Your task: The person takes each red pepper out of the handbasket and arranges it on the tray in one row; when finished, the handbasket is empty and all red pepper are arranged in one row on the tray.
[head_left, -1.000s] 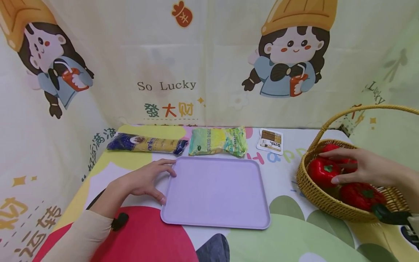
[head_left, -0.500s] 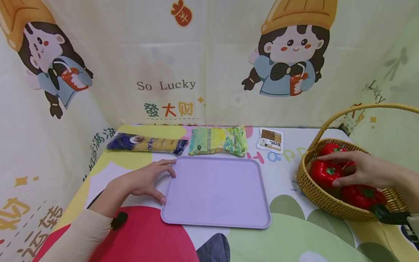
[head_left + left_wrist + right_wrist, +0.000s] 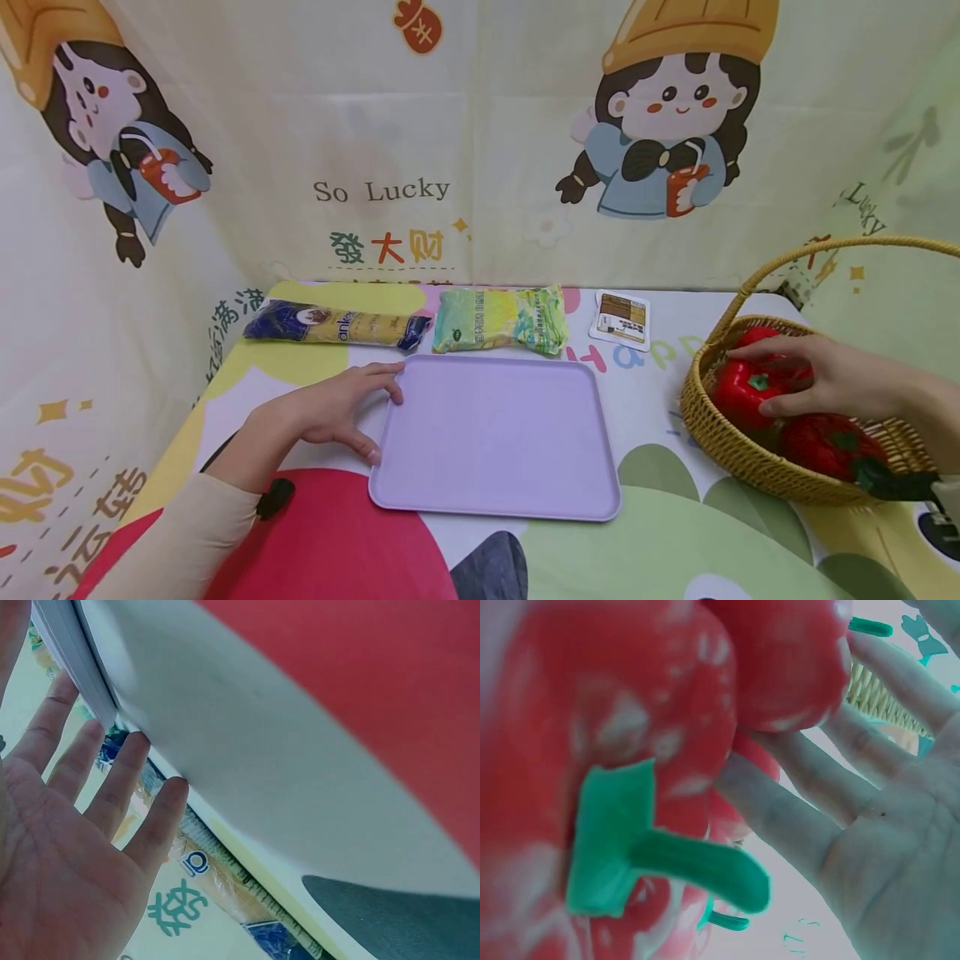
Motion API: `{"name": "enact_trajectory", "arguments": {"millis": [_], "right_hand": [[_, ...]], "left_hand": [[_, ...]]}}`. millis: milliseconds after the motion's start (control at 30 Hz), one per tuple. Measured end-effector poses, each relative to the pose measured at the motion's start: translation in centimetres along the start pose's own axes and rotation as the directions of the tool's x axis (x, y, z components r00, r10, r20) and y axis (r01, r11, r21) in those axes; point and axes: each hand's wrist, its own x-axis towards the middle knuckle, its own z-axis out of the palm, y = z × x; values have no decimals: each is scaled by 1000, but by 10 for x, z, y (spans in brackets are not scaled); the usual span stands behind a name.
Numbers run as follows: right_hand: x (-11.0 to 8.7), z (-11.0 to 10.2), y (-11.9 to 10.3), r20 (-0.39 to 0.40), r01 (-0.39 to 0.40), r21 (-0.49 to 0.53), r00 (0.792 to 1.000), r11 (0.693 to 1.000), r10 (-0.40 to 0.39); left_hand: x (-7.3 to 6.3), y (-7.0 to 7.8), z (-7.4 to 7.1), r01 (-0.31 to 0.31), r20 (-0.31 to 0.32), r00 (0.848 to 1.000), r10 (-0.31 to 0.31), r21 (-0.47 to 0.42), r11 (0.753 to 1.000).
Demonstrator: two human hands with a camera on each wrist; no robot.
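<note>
My left hand (image 3: 333,412) is at the left edge of a lilac tray (image 3: 495,442), thumb and fingertips spread along its rim. Its fingers (image 3: 120,780) look nearly straight in the left wrist view. My right hand (image 3: 840,379) reaches into a wicker basket (image 3: 705,417) on the right. Its thumb and fingers span a glossy red bell pepper (image 3: 738,396) with a green stem, fingertips against the skin. In the right wrist view, fingers (image 3: 780,810) slip in behind the red peppers, so their tips are partly hidden. Another red pepper (image 3: 825,442) lies nearer the front of the basket.
Behind the tray lie a blue-and-yellow pasta bag (image 3: 352,327), a green-yellow packet (image 3: 498,321) and a small white-brown sachet (image 3: 621,321). A tall arched handle (image 3: 847,243) rises over the basket. Printed curtains hang around the table.
The red pepper under my right hand has shifted slightly rightward, and the peppers behind it have moved a little. My left hand stays at the tray's edge.
</note>
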Motion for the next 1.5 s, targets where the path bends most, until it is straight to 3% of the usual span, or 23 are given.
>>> {"name": "enact_trajectory", "arguments": {"millis": [300,567,867,1167,1500], "right_hand": [[-4,-5,-9,-43,-26,-22,999,999,25],[-5,-4,-12,-104,24,-30,994,999,-27],[-9,-7,-20,-165,60,86,985,995,-45],[-11,-13,-32,-168,2,26,986,1000,2],[-10,-10,-31,-189,37,72,982,997,-23]], "left_hand": [[2,-1,1,11,-7,1000,-11,1,1000],[0,-2,5,42,15,999,-41,-35,999],[-1,-1,3,-13,12,1000,13,-27,1000],[-1,-4,6,46,32,999,-44,-59,997],[-1,-3,6,19,23,1000,-18,-47,999]]}}
